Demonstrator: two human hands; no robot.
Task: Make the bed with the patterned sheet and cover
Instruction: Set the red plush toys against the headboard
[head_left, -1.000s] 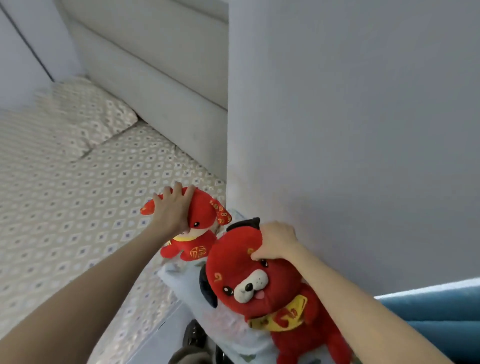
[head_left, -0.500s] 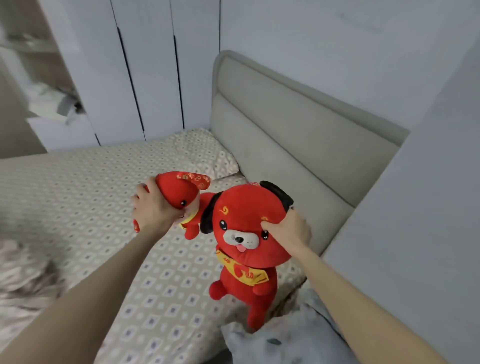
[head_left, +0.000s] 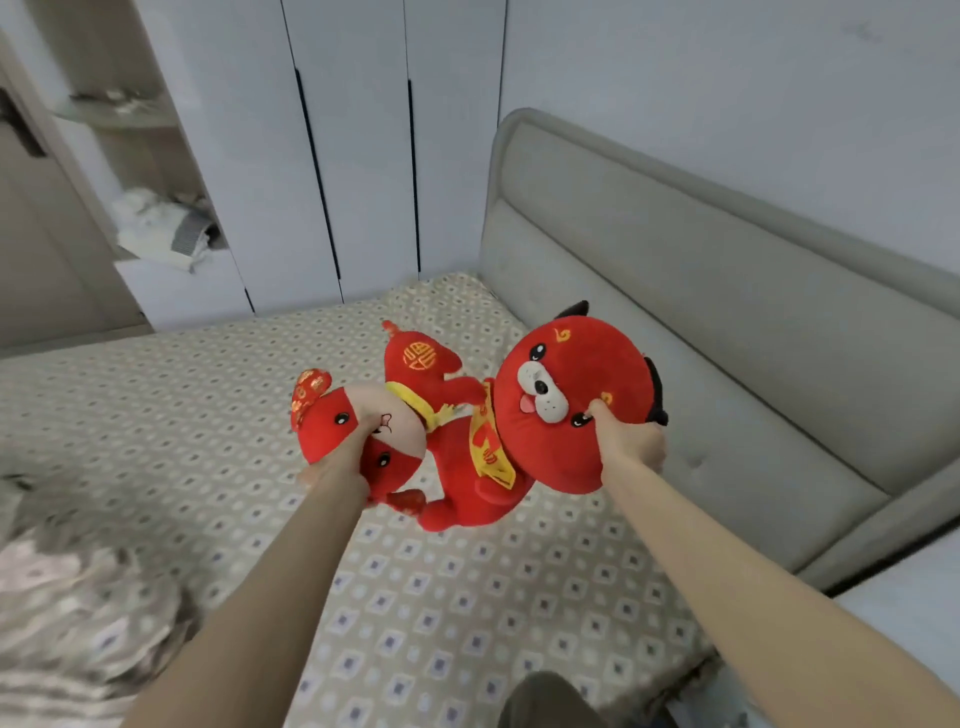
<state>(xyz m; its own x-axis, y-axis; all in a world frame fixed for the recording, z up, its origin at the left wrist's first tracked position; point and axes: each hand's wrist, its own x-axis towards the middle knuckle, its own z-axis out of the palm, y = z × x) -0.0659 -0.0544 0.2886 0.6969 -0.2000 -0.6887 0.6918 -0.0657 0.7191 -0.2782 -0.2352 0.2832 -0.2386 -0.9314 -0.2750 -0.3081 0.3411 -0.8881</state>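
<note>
2 red plush toys are held above the patterned sheet: the small plush toy is gripped by the left hand, the large plush dog (head tilted) by the right hand.

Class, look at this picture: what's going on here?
A person is holding two red plush toys over the bed. The left hand grips the smaller toy by its head; the right hand grips the larger dog toy by its head. The patterned sheet is already spread flat, and a crumpled cover lies bunched at the near left.
</note>
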